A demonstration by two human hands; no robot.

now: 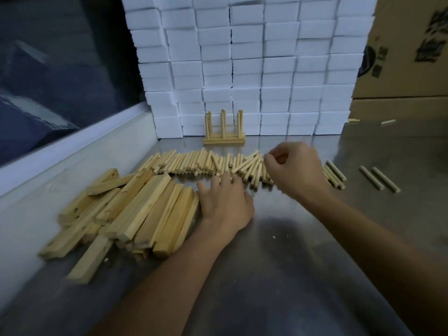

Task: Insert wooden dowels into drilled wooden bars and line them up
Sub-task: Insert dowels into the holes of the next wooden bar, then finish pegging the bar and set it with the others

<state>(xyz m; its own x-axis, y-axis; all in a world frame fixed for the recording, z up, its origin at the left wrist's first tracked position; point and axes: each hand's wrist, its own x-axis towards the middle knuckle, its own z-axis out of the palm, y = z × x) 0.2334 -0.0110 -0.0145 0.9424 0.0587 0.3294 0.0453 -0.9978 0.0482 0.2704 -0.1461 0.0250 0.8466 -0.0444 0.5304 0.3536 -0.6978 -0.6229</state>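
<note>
Reaching across a steel worktop point(278, 251), you are laying your left hand point(225, 202) flat near its middle, fingers straight and spread, fingertips point(226, 177) touching the near ends of a long row of wooden dowels point(194, 162). That hand is holding nothing; its thumb side is lying just beside the nearest bar in a loose heap of drilled wooden bars point(126, 209). Your right hand point(294, 169) is hovering over the right part of the dowel row, fingers curled with thumb and forefinger drawn together; motion blur is hiding whether anything is pinched between them, so I cannot tell.

The dowels are lying side by side in a band running left to right across the worktop, a few crossing at angles over the others. The bars are piled toward the left edge, several showing round drilled holes, some overlapping and one sticking out toward the near edge. Two stray dowels point(379, 178) are lying well apart from the row, toward the right edge.

An assembled piece point(224, 132), flat bars with dowels standing upright, is sitting at the far edge, just in front of a tall wall of white foam blocks point(247, 64). Cardboard boxes point(407, 49) are standing at the far right corner, beside the foam. A white sill point(72, 146) is running along the left edge, under dark glass.
</note>
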